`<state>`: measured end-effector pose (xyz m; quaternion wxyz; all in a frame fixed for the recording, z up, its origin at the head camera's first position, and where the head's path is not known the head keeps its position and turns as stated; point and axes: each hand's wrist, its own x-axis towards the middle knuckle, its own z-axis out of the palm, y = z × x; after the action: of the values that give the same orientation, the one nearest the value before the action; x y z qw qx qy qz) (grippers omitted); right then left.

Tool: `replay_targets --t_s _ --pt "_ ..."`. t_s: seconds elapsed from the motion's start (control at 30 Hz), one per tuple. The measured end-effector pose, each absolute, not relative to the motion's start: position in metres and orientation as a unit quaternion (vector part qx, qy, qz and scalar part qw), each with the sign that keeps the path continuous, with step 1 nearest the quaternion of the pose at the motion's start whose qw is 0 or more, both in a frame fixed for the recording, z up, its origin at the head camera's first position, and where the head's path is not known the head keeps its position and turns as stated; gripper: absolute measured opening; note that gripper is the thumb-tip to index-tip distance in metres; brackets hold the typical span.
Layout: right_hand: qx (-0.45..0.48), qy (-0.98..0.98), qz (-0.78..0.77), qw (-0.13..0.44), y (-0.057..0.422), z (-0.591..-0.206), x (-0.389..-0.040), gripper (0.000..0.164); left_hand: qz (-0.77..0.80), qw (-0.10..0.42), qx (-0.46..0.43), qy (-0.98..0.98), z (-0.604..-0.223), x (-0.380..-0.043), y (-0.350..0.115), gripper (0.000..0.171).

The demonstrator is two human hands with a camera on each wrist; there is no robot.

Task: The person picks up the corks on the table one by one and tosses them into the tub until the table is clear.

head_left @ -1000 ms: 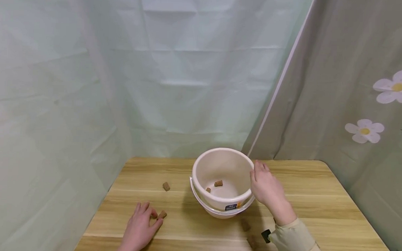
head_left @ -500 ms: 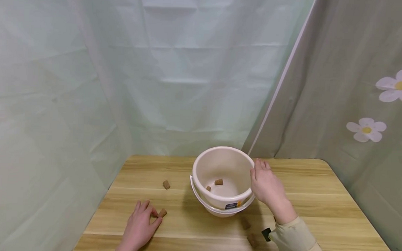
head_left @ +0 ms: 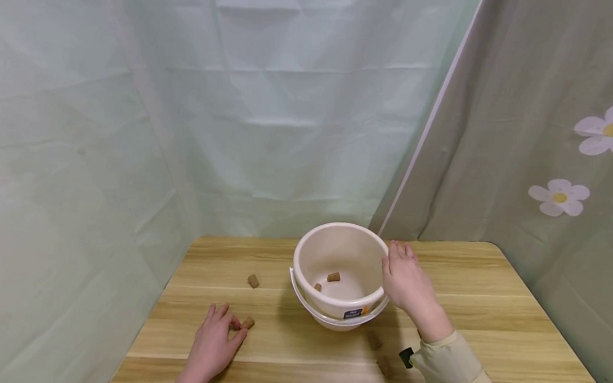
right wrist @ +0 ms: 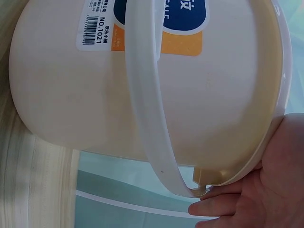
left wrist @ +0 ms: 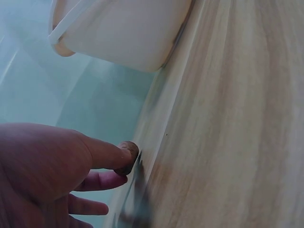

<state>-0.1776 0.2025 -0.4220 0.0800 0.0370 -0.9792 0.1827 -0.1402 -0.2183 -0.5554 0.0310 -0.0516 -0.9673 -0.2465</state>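
1. Left hand [head_left: 211,346], at the bucket's [head_left: 328,307] eight o'clock, pinches a cork [head_left: 248,323], fingers nearly together; a weak hold could drop it.
2. Right hand [head_left: 410,282] touches the bucket at three o'clock, fingers roughly straight; leaning harder might tip it.

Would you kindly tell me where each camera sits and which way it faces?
Head: worn on the head, facing forward and down at the table; left hand, right hand and right sleeve show.
Left wrist: worn there, facing the cork pinched by the left hand, which shows, with the bucket beyond.
Right wrist: worn there, facing the bucket's side and handle; part of the right hand shows.
Shared: head and left wrist both show the pinched cork.
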Motion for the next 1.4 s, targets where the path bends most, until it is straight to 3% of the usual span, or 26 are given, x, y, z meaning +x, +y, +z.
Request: replay_targets --t_s 0.57,0.83,1.4 --pt "0.041 -0.978 0.186 0.080 0.204 -0.424 -0.179 0.058 -0.278 0.093 -0.079 -0.953 -0.541 -0.140 -0.221 0.014" --pt "0.039 -0.979 0.182 0.079 0.205 -0.419 -0.181 0.059 -0.315 0.142 -0.111 -0.932 -0.510 -0.148 -0.216 0.012" --pt "0.032 -0.979 0.190 0.070 0.203 -0.424 -0.177 0.060 -0.351 0.169 -0.182 -0.903 -0.455 -0.157 -0.172 0.012"
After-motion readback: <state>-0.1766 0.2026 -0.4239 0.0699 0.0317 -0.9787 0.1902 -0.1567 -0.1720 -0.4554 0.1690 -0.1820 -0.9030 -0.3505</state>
